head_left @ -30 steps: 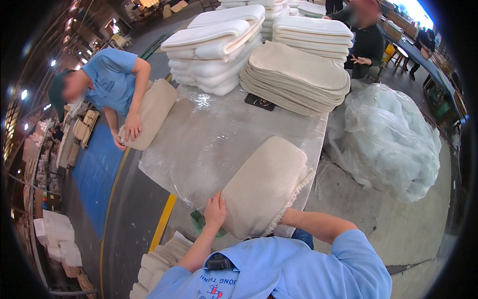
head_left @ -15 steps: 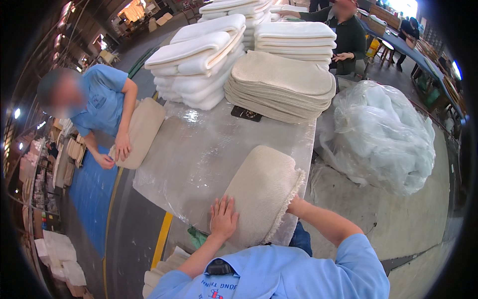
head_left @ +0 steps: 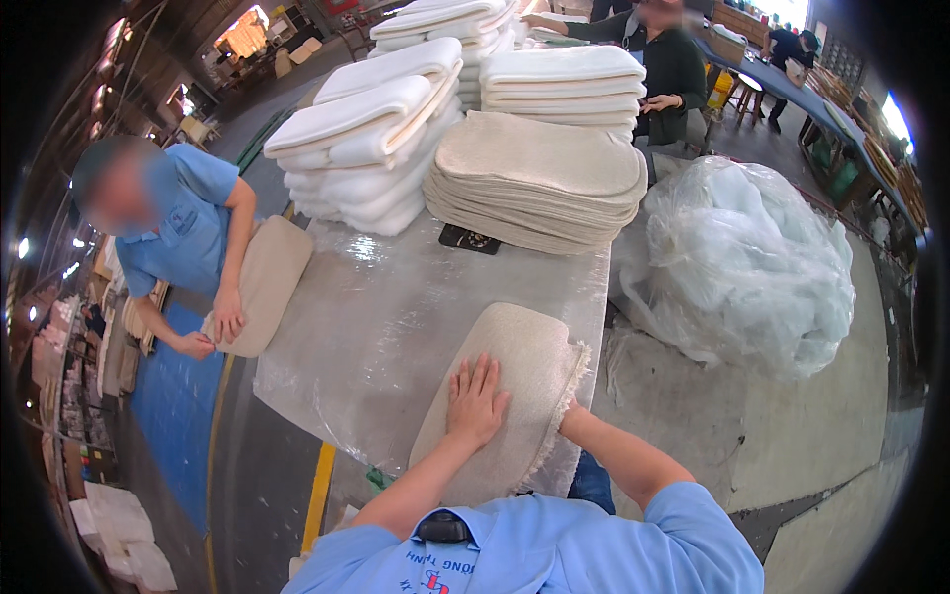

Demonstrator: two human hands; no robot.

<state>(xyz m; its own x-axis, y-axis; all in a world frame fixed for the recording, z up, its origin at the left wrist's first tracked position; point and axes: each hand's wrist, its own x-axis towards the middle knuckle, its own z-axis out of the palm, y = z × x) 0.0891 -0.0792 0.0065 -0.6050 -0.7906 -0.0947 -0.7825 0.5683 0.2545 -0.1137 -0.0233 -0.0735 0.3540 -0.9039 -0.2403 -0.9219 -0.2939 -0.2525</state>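
Note:
A beige fabric cushion cover with a frayed open edge lies at the near right side of the table. On top of it my left hand rests flat, fingers stretched out. My right hand reaches into the frayed opening from the right, so its fingers are hidden inside the cover. Beyond, a stack of similar beige covers stands at the back of the table, with a small dark card by its base.
The table has a plastic-wrapped top. Folded white padding is piled at its far side. A large plastic bag of white stuffing stands to the right. At left a co-worker handles another beige cover; another person stands behind.
My left hand has moved from the cover's left edge onto its middle. My right hand stays at the frayed opening. The whole view has shifted slightly.

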